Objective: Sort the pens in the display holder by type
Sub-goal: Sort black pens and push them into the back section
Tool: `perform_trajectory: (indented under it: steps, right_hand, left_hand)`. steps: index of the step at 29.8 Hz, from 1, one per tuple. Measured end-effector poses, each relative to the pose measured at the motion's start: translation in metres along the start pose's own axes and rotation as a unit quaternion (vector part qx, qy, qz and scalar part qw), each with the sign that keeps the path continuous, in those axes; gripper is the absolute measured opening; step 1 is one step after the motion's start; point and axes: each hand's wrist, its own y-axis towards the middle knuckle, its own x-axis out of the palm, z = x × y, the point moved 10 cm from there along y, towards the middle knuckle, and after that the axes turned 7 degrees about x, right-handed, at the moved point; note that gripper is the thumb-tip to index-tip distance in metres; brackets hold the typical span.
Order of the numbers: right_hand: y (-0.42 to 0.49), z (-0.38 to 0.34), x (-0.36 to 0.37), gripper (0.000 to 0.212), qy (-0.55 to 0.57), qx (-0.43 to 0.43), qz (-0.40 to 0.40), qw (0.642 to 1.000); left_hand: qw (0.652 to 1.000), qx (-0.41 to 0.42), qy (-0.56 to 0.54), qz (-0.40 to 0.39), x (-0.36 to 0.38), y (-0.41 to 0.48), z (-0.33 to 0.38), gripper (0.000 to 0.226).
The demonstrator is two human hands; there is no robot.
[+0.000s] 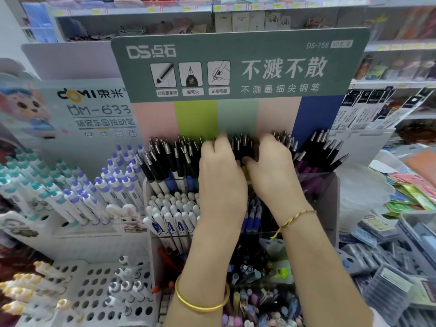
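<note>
Black pens [179, 152] with chrome clips and tips crowd the back row of the display holder [330, 185], and both sets of fingers are buried among them. My right fingers [271, 142] curl round a bunch, thumb closing from the near side. My left fingers [221, 140] bend over the pen tops, but their tips are hidden — I cannot tell whether they clamp anything. Left hand [221, 171] and right hand [271, 171] sit just beside each other, thumbs nearly touching.

The risk, as I judge it: the barrels look smooth and slippery, and the pens lean loosely against one another. Lifting a bunch could drag neighbours out, or let one slide free into the lower tier of white capped pens [174, 208] — mixing the types.

Outward, the holder's walls are clear, hard plastic, stepped in tiers. Purple barrels [306, 168] stand at the right end, and a matt green card header [236, 67] rises behind.
</note>
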Motion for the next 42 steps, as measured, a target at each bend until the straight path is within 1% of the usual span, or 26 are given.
perform_trajectory:
  steps: [3, 5, 7, 10, 14, 16, 18, 21, 23, 25, 27, 29, 31, 38, 42]
  right_hand:
    - [-0.003, -0.008, -0.012, 0.027, 0.055, -0.019, 0.055, 0.997]
    - [-0.002, -0.011, -0.017, 0.021, 0.066, -0.024, 0.079, 0.994]
    - [0.001, -0.012, -0.018, 0.013, 0.082, -0.026, 0.086, 0.993]
    - [0.007, -0.013, -0.022, 0.007, 0.134, -0.029, 0.083, 0.987]
    - [0.009, -0.021, -0.035, 0.008, 0.184, -0.053, 0.080, 0.978]
    - [0.011, -0.026, -0.040, 0.010, 0.182, -0.064, 0.083, 0.978]
    - [0.014, -0.028, -0.037, 0.011, 0.174, -0.065, 0.068, 0.980]
    - [0.013, -0.022, -0.023, 0.012, 0.148, -0.044, 0.044, 0.987]
    - [0.008, -0.019, -0.021, 0.013, 0.116, -0.043, 0.061, 0.990]
    - [0.005, -0.018, -0.027, 0.008, 0.083, -0.053, 0.094, 0.991]
    - [0.004, -0.015, -0.031, 0.007, 0.067, -0.049, 0.108, 0.991]
    - [0.003, -0.012, -0.030, 0.010, 0.068, -0.043, 0.100, 0.992]
    - [0.002, -0.012, -0.030, 0.009, 0.076, -0.042, 0.092, 0.992]
    - [0.003, -0.007, -0.018, 0.008, 0.139, -0.025, 0.046, 0.989]
    - [0.004, -0.005, -0.017, 0.011, 0.122, -0.024, 0.045, 0.991]
  left_hand:
    - [0.999, -0.004, -0.043, 0.028, -0.003, 0.001, -0.002, 0.046]
    - [0.997, -0.013, -0.067, 0.041, -0.002, 0.001, -0.007, 0.038]
    - [0.995, -0.021, -0.080, 0.050, -0.002, 0.000, -0.013, 0.028]
    - [0.996, -0.024, -0.068, 0.046, -0.004, 0.000, -0.016, 0.020]
    - [0.997, 0.010, -0.060, 0.055, -0.011, 0.005, -0.010, 0.016]
    - [0.997, 0.017, -0.053, 0.051, -0.012, 0.008, -0.009, 0.016]
    - [0.997, 0.022, -0.050, 0.047, -0.011, 0.009, -0.008, 0.015]
    - [0.997, 0.028, -0.053, 0.046, -0.011, 0.007, -0.007, 0.015]
    - [0.997, 0.026, -0.054, 0.047, -0.010, 0.007, -0.007, 0.017]
    - [0.997, 0.020, -0.053, 0.050, -0.010, 0.006, -0.007, 0.023]
    - [0.997, 0.004, -0.062, 0.053, -0.009, 0.005, -0.009, 0.028]
    - [0.996, -0.002, -0.064, 0.056, -0.008, 0.003, -0.009, 0.029]
    - [0.997, 0.005, -0.054, 0.055, -0.007, 0.001, -0.007, 0.028]
    - [0.998, 0.022, 0.016, 0.063, -0.005, -0.003, -0.009, 0.014]
    - [0.997, 0.029, 0.024, 0.063, -0.004, -0.002, -0.008, 0.013]
